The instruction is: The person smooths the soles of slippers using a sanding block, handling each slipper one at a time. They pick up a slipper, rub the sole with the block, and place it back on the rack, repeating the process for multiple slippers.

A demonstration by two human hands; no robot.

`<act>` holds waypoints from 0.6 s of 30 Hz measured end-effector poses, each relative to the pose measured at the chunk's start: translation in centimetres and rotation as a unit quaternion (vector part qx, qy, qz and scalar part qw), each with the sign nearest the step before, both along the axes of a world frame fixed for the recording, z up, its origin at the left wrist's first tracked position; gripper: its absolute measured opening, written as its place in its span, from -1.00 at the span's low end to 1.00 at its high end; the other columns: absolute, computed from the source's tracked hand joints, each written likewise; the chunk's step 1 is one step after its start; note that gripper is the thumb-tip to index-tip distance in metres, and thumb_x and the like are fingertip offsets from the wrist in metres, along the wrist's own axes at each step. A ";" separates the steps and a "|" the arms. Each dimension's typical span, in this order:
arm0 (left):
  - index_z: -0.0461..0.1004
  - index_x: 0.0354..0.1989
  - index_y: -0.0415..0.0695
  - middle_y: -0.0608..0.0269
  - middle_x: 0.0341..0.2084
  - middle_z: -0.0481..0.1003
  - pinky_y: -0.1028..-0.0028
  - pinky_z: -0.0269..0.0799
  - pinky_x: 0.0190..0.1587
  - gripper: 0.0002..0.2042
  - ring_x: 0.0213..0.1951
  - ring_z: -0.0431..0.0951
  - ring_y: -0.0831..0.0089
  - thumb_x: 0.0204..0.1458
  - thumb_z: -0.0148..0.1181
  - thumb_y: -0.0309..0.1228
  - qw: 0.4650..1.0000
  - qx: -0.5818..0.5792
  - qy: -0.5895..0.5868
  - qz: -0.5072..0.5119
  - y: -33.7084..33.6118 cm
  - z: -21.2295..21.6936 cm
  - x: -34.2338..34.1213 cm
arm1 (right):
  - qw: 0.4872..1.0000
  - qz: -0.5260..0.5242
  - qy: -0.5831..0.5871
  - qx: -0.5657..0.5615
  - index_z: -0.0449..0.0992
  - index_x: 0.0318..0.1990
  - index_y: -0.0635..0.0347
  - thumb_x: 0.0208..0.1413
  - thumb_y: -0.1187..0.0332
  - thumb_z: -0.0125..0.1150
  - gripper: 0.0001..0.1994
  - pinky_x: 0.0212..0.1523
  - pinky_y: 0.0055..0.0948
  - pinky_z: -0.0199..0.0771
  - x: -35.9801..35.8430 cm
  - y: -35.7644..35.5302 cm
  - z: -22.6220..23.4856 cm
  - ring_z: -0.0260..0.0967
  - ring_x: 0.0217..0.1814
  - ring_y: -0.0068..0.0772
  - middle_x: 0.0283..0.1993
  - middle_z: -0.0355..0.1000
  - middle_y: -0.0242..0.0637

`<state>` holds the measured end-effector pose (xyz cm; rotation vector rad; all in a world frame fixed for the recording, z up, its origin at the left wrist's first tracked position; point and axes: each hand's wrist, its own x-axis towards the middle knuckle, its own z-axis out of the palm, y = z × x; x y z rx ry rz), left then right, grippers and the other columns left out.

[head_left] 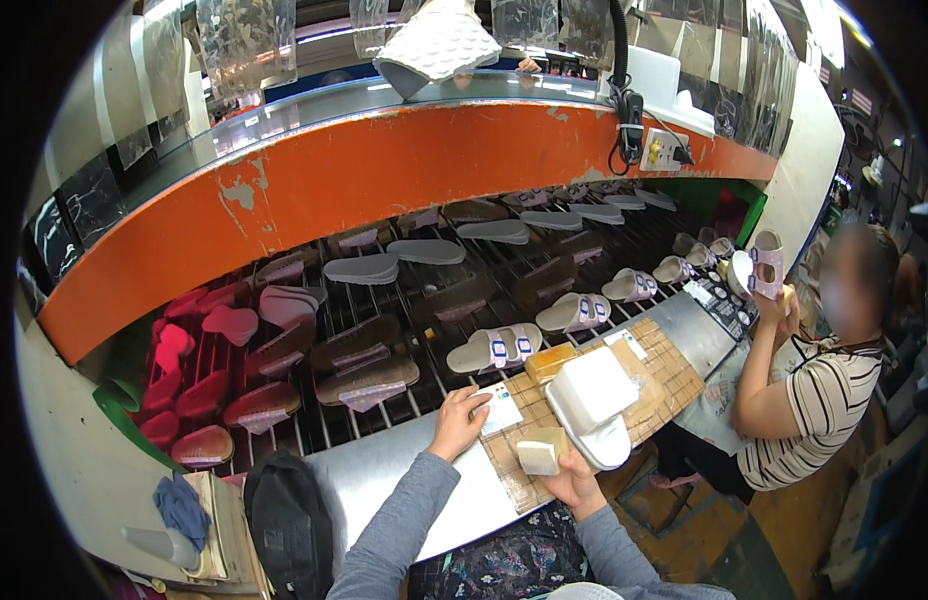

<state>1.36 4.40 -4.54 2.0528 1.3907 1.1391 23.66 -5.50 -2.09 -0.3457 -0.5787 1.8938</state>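
Observation:
My right hand (578,487) grips a pale yellow sponge block (540,451) over the front of the wood-patterned mat (504,468). My left hand (457,424) rests at the edge of the bench, its fingers stretched toward a white card (502,410) with small coloured marks. Just right of the sponge block stands a white plastic container (592,388) on a white base (609,446). Behind it lies a darker yellow block (550,362). The nearest finished-looking sandal (495,349), beige with pinkish straps and blue-edged buckles, sits on the rack beyond my left hand.
The rod rack (439,345) carries rows of grey soles (427,251) and brown soles with straps, red-lit at left. An orange beam (384,170) spans above it. A black bag (287,515) stands left; a co-worker (809,405) at right holds a sandal (766,265).

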 end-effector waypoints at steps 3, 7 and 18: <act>0.59 -0.11 -0.09 -0.02 -0.01 0.46 0.23 0.29 0.14 -0.73 0.05 0.41 0.06 0.00 0.20 -0.37 1.000 -0.003 0.001 -0.002 0.1 0.1 0.0 | 1.000 -0.007 -0.007 0.001 0.07 0.30 0.20 -0.02 0.33 0.30 -0.27 0.32 -0.12 0.15 -0.1 0.0 0.1 0.14 0.32 -0.13 0.25 0.19 -0.11; 0.59 -0.11 -0.10 -0.04 -0.01 0.46 0.22 0.29 0.13 -0.74 0.05 0.41 0.05 -0.01 0.20 -0.39 1.000 -0.001 0.000 0.000 0.0 0.1 0.1 | 1.000 -0.015 -0.011 0.001 0.07 0.30 0.21 -0.03 0.34 0.31 -0.27 0.32 -0.12 0.16 -0.1 0.0 0.1 0.15 0.31 -0.13 0.25 0.19 -0.12; 0.57 -0.08 -0.09 -0.03 0.03 0.45 0.23 0.29 0.14 -0.73 0.06 0.41 0.08 0.05 0.16 -0.35 1.000 -0.016 0.015 0.000 0.1 0.0 0.2 | 0.999 -0.031 -0.016 -0.008 0.17 0.24 0.20 -0.08 0.34 0.33 -0.31 0.29 -0.14 0.23 -0.1 0.1 -0.2 0.23 0.26 -0.17 0.20 0.27 -0.15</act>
